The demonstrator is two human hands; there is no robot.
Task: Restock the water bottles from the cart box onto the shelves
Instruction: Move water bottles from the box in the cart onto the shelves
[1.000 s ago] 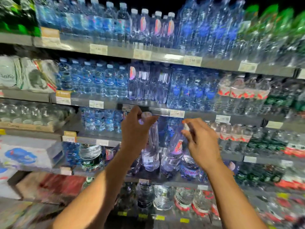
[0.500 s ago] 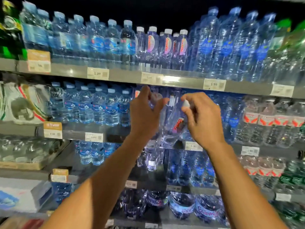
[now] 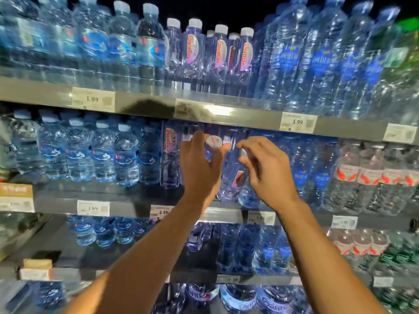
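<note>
At the second shelf [image 3: 226, 120] your left hand [image 3: 199, 171] and right hand [image 3: 265, 171] each pinch a water bottle [image 3: 231, 175] by its capped neck — full, heavy, thin-walled, slippery — grip lower on the body

Both hands reach to the second shelf [image 3: 249, 122] from the top. The left hand [image 3: 199, 168] holds a bottle [image 3: 214, 143] by its neck; just right of it, the right hand [image 3: 265, 173] holds a second bottle [image 3: 233, 177] by its cap. Rows of bottles stand to either side, above on the top shelf [image 3: 140, 105] and on the shelves below.
</note>
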